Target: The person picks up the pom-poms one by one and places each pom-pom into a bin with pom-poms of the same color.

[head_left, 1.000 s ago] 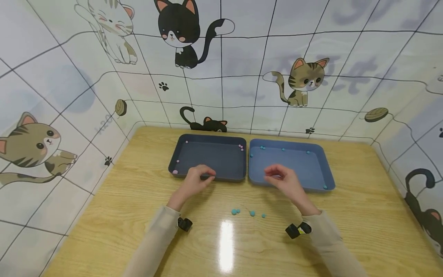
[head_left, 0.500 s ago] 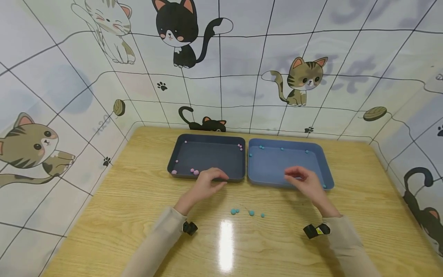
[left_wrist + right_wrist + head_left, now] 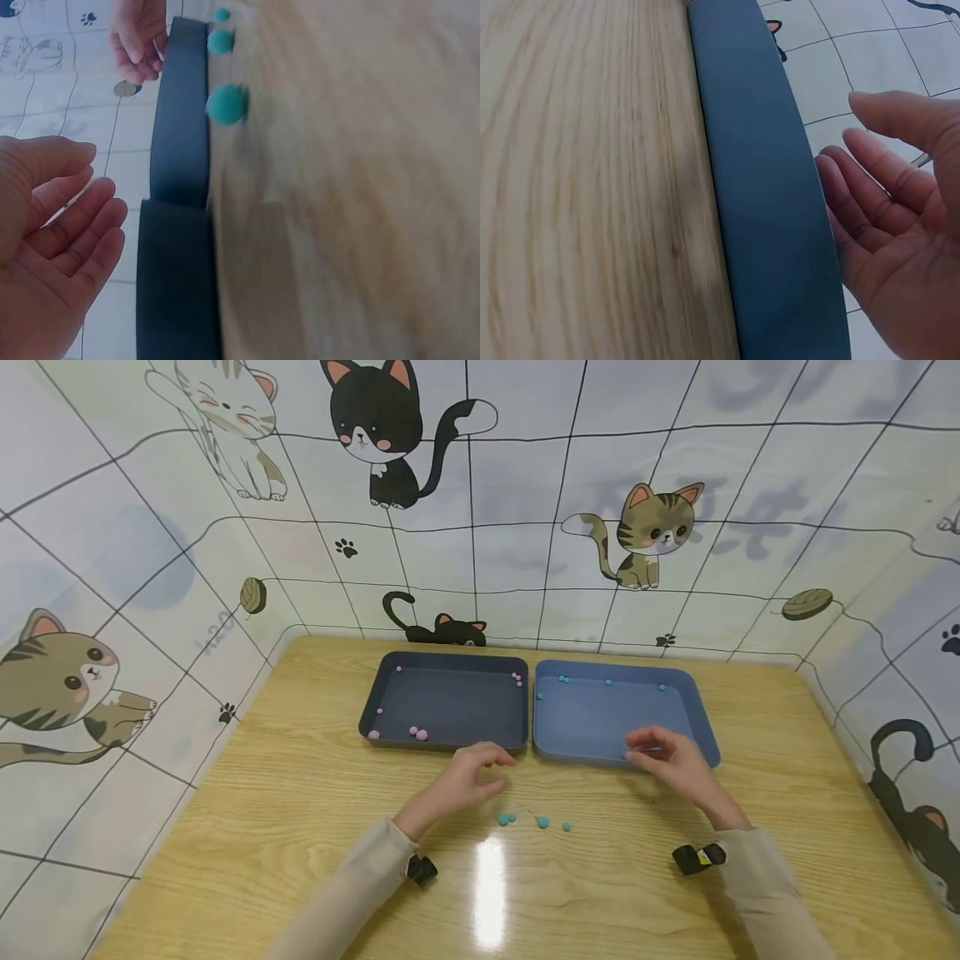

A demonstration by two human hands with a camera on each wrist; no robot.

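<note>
Teal pom-poms (image 3: 542,821) near counter's front edge: light, soft, rolly; best pinched w/ fingertips. Left hand (image 3: 472,774) & right hand (image 3: 667,758) are held relaxed, apart, nothing gripped.

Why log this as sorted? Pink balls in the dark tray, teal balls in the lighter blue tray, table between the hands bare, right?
Not bare. The head view shows teal balls lying loose on the table between the left hand and right hand. The tray contents are as you said.

A wooden table (image 3: 300,827) carries two trays, dark (image 3: 442,745) and blue (image 3: 600,755), plus loose teal balls (image 3: 534,820).
</note>
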